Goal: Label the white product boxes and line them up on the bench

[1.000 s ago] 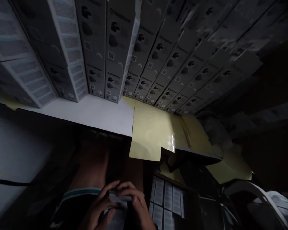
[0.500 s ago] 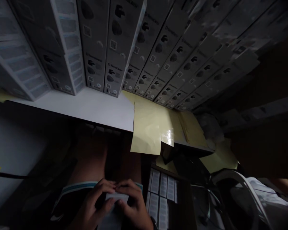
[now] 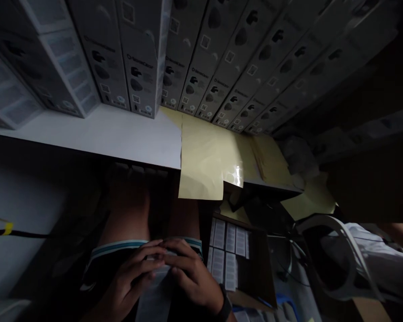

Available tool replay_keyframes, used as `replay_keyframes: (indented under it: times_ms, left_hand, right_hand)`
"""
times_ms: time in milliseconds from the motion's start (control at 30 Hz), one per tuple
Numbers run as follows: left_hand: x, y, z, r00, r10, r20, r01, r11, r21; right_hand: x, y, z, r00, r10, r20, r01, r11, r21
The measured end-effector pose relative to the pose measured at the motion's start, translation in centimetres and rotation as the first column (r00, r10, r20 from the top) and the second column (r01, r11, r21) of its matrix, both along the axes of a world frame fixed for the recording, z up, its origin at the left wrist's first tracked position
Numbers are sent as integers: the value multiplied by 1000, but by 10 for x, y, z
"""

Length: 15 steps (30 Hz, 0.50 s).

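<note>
Where the desk [image 3: 121, 138] ends in the head view, its front edge runs well beyond the hands, with bare legs [image 3: 129, 219] between; a carton [image 3: 261, 268] of slim boxes [image 3: 218, 264] hems in the right side, while dark open space lies to the left. The pale box [image 3: 154, 297], long and narrow with small blurred print, lies over the lap. Left hand [image 3: 130, 275] and right hand [image 3: 191, 270] bend over its far end, fingertips meeting; how firmly they grip, I cannot tell. A yellow sheet [image 3: 203, 165] overhangs the desk below rows of grey boxes [image 3: 218, 91]. The room is dim.
</note>
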<state>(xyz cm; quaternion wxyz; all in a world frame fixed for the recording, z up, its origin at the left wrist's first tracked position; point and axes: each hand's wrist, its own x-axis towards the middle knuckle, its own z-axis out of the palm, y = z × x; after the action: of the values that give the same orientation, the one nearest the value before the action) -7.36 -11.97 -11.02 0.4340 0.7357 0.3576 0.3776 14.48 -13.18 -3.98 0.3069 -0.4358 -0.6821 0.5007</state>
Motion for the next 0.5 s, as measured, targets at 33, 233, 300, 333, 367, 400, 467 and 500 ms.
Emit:
replay_keyframes:
  times_ms: [33,233,300,333,367,400,467,500]
  left_hand:
    - [0,0,-1,1000,-11,4,11,1000,-8]
    - [-6,-3,-4,980,-159,-116,156,987,-36]
    - [-7,-6,-4,976,-154,-155,146,987,-61]
    - [-7,-6,-4,978,-137,-160,126,989,-77]
    - [-6,-7,-4,981,-113,-155,99,991,-96]
    - [-4,-6,-5,987,-77,-139,61,991,-116]
    - [1,-2,-5,996,8,-86,-23,986,-167]
    - [4,1,-4,997,42,-57,-52,979,-197]
  right_hand:
    - [2,0,-1,1000,8,0,-8,1000,1]
    - [8,-9,-10,999,-29,-43,28,999,-38]
    - [9,-13,-15,997,-35,-62,32,999,-42]
    - [11,-13,-18,997,-30,-72,27,999,-41]
    - [15,-13,-22,995,-48,-83,46,998,-32]
    - [21,-10,-26,989,-113,-97,112,994,-19]
    - [37,3,-34,896,-416,-154,421,907,4]
    - [48,13,-36,787,-587,-192,596,803,-8]
